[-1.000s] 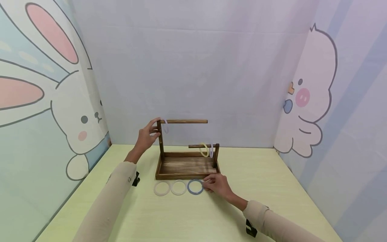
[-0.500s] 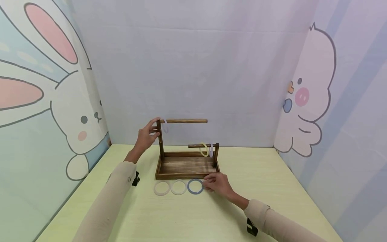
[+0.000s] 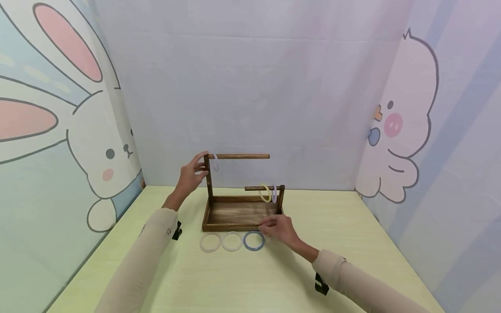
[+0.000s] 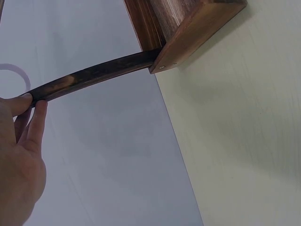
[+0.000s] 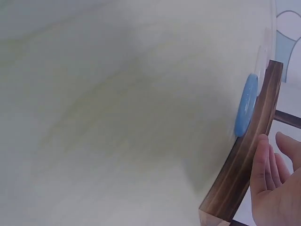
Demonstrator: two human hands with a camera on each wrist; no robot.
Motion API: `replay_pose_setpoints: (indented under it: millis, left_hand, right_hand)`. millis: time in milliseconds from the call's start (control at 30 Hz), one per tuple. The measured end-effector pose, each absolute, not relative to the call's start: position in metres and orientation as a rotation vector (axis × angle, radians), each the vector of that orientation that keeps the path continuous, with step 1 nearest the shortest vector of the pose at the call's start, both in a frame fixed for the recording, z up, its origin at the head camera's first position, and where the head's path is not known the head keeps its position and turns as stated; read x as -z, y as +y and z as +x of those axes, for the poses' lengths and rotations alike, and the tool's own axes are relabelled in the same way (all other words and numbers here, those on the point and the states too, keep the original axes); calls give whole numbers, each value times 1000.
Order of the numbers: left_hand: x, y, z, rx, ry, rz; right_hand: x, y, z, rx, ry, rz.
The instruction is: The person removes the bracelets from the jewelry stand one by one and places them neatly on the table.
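The left hand (image 3: 189,177) grips the top of the tall left post (image 3: 208,180) of a wooden rack; the left wrist view shows its thumb and fingers (image 4: 36,123) around the dark post (image 4: 94,74). A pale purple ring (image 3: 215,163) hangs on the upper bar beside it. Over the front rim of the rack's tray (image 3: 231,227) is the right hand (image 3: 281,230). Its fingers (image 5: 261,157) lie against the rim in the right wrist view, thumb apart, with no thing visible between them. A blue ring (image 3: 254,248) lies flat on the table, left of that hand.
Two pale rings, one pinkish (image 3: 210,250) and one whitish (image 3: 232,248), lie in a row with the blue one before the rack. The lower bar (image 3: 250,188) carries a yellow ring (image 3: 265,199) and a purple ring (image 3: 275,194). Printed curtains stand around the table (image 3: 321,217).
The right hand has risen slightly, from beside the blue ring to over the tray's front rim. The left hand keeps its grip on the post; the rings stay where they were.
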State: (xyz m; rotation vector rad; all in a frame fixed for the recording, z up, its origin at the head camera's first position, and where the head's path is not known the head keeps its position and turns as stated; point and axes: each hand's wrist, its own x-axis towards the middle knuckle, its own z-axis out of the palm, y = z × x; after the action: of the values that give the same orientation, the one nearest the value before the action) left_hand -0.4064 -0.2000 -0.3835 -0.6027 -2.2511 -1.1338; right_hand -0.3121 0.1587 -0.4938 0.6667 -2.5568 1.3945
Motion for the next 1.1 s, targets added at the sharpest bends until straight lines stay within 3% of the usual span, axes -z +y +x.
replay_pose_setpoints:
  millis: [1100]
  left_hand:
    - [388, -202, -412, 1139, -2247, -612]
  right_hand:
    - [445, 123, -335, -1438, -2473, 754]
